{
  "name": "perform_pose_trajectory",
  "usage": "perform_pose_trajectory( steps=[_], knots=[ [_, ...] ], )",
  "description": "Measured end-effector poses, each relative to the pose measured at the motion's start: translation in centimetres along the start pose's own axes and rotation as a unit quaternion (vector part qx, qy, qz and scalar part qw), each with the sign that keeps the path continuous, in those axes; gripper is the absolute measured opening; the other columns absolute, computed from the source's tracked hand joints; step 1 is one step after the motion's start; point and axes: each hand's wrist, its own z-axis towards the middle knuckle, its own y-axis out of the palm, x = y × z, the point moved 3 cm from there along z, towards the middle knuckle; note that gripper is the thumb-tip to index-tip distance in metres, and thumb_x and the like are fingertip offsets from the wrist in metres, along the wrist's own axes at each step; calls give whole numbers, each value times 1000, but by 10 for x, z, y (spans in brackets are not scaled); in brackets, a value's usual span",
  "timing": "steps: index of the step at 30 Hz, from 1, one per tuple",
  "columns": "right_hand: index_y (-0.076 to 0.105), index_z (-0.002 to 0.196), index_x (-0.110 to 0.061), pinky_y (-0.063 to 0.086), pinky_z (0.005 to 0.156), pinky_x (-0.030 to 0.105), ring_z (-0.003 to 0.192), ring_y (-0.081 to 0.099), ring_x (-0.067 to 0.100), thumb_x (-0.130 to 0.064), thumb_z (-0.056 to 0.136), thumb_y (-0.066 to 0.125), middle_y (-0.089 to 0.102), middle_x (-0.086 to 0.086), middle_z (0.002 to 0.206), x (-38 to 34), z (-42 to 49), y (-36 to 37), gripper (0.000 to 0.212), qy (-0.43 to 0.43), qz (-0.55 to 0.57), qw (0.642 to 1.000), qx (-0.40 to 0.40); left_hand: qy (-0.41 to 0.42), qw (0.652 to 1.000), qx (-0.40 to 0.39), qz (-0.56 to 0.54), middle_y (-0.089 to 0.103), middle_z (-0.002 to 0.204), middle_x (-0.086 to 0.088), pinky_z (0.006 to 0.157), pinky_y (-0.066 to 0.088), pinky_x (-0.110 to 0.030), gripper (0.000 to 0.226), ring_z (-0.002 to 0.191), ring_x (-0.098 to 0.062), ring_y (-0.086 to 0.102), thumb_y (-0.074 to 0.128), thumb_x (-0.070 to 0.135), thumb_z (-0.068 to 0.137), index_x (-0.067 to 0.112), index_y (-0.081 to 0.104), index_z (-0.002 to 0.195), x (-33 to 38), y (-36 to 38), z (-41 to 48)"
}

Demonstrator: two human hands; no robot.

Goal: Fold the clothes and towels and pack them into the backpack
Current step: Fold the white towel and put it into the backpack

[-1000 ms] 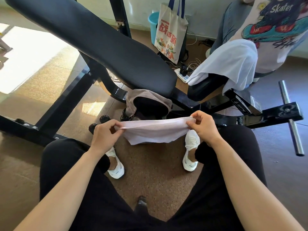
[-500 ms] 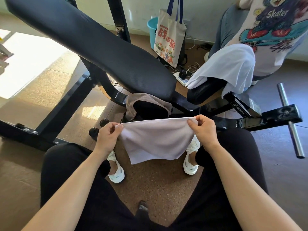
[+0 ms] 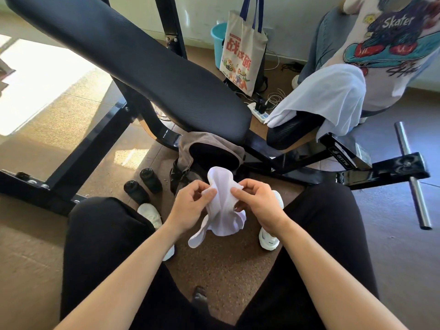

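White cloth (image 3: 222, 208) hung bunched between our knees, above the floor. Our left hand (image 3: 190, 206) and right hand (image 3: 259, 203) each pinched an upper edge, held close, probably to fold it in half. Just on the far side, the backpack (image 3: 190, 146) gaped open, seemingly to receive it.

Forearms reach forward; left hand (image 3: 190, 207) and right hand (image 3: 260, 206) close together, curled fingers (image 3: 200, 186) pinching the cloth (image 3: 223, 211) between them.

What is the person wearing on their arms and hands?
Nothing: the left hand and right hand are bare, with no gloves or watch visible. The left forearm and right forearm show no sleeves. Lower down are black trousers and white shoes.
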Motion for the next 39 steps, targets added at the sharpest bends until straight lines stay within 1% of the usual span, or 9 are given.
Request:
perform_pose_trajectory(
  steps=[6,9,14,18,22,25,29,35,39],
  knots=[
    [68,105,13,58,71,29,79,65,30,-6,101,56,67,32,90,-2,-3,7,23,-4,52,997,-48,17,997,-51,-47,66,76,13,63,46,-16,7,68,1,58,65,21,98,15,66,93,-2,10,6],
    [69,105,10,60,76,33,80,66,31,4,95,59,67,35,95,-4,-4,5,15,-23,4,999,-34,21,997,-60,-49,67,75,18,63,46,-15,7,68,-1,60,65,22,98,17,67,93,-2,10,6],
    [72,100,4,62,83,47,86,74,33,14,84,65,68,14,107,-5,-4,2,21,-93,-66,993,-6,32,995,-65,-70,70,80,15,65,48,-17,15,71,-4,63,65,28,94,14,70,96,0,7,6],
    [70,98,-1,57,73,26,81,69,15,14,79,70,60,6,118,-14,-9,6,24,-176,-118,977,20,29,994,-79,-75,72,84,1,67,52,-25,13,73,-14,64,68,26,96,14,73,97,-3,10,5],
    [59,135,-20,51,73,19,84,61,-2,10,79,69,47,-6,146,-19,-13,9,64,-197,-177,964,-29,22,993,-90,-78,74,83,-4,67,51,-23,8,74,-14,66,71,19,95,12,75,94,-3,10,4],
    [62,134,-22,50,72,19,78,60,-4,5,84,64,68,-2,119,-18,-14,10,57,-160,-217,961,-62,23,992,-92,-88,75,81,1,67,50,-20,6,74,-9,67,72,17,93,13,77,94,1,10,1],
    [74,103,-18,57,63,32,69,67,13,-5,87,65,71,-3,84,-19,-15,6,23,-126,-218,967,-45,25,990,-101,-97,77,91,-2,75,52,-21,18,84,-12,71,67,23,95,10,77,102,6,9,-2],
    [73,86,-15,49,51,24,55,59,8,-14,87,76,66,3,71,-24,-15,-2,4,-99,-202,974,33,60,992,-104,-27,72,92,3,68,57,-26,32,84,-17,70,82,18,83,18,68,112,-7,23,-6],
    [73,87,-15,49,53,24,58,60,8,-15,88,76,67,1,70,-23,-16,-4,4,-108,-194,975,32,67,995,-47,51,70,87,8,68,58,-34,25,80,-16,68,69,31,80,23,71,103,-22,33,-1]
  ],
)
